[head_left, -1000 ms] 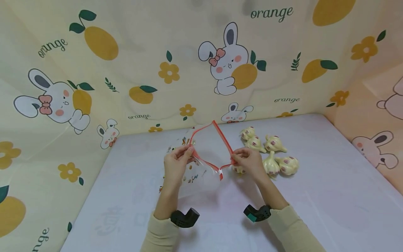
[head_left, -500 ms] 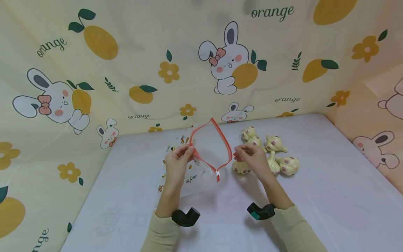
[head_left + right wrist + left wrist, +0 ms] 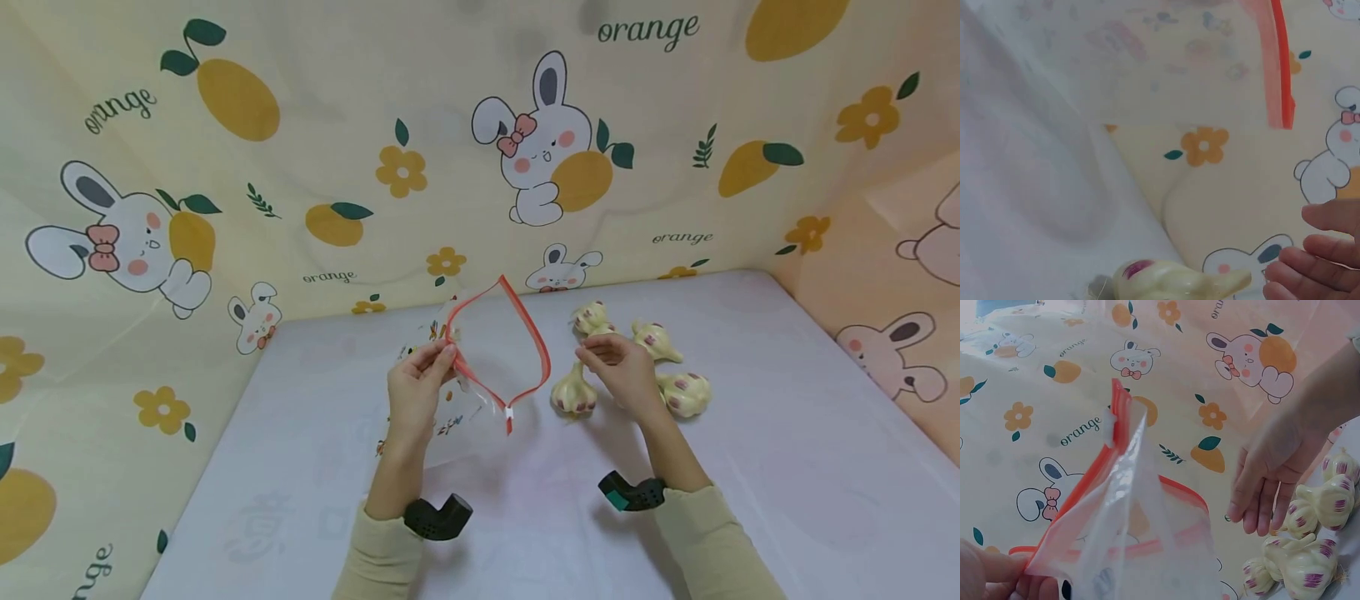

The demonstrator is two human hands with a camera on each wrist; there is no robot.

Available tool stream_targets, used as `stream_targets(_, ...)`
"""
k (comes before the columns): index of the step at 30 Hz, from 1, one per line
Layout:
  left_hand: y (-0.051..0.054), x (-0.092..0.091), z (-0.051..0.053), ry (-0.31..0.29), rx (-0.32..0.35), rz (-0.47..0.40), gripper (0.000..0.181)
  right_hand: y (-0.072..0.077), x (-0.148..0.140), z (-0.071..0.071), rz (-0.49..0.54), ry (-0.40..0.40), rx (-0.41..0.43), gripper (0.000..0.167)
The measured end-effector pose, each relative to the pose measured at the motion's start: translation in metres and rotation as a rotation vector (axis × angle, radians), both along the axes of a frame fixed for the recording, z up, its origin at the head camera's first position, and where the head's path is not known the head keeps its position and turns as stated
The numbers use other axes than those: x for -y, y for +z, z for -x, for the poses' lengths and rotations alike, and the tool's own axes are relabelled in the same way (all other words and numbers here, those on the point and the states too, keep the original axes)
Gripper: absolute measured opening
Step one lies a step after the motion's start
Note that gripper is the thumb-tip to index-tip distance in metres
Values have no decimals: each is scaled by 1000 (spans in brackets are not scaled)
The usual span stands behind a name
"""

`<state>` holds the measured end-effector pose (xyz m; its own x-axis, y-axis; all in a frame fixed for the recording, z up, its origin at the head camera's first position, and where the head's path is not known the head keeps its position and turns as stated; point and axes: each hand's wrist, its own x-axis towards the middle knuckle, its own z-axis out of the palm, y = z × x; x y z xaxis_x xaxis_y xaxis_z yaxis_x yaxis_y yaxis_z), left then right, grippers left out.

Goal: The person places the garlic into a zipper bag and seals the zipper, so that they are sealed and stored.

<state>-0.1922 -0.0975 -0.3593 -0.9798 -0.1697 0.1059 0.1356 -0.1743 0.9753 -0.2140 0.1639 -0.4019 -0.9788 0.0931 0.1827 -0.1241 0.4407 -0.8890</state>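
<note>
My left hand [image 3: 415, 392] pinches the left side of a clear plastic zip bag's mouth. The bag's red zip rim [image 3: 534, 329] stands spread apart, with a white slider [image 3: 509, 413] at its near corner. Small coloured prints mark the clear bag [image 3: 1147, 569]. To the right, my right hand [image 3: 626, 375] hovers beside a garlic bulb [image 3: 574, 394] and holds nothing. Its fingers [image 3: 1264, 503] are relaxed and slightly bent in the left wrist view. That garlic bulb [image 3: 1169, 279] lies below the hand in the right wrist view, its stem pointing towards the fingers.
More garlic bulbs lie on the white table [image 3: 300, 467]: one pale bulb [image 3: 686, 394] right of my right hand, another [image 3: 655, 341] behind it, and others [image 3: 592, 317] farther back, partly covered by the hand. A patterned cloth wall [image 3: 450, 125] rises behind the table.
My right hand has let go of the bag's right rim and moved right, over the garlic. The left hand still holds the bag, which has shifted slightly left with its mouth spread.
</note>
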Motion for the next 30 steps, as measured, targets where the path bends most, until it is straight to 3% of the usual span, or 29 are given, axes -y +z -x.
stream_targets(11,0,1,0,4,4,2,27,-9,-2,6,-56,-32,37,28)
stream_targets(30,0,-1,0,7,8,-13,26,-22,-2,12,-101,4,89,34)
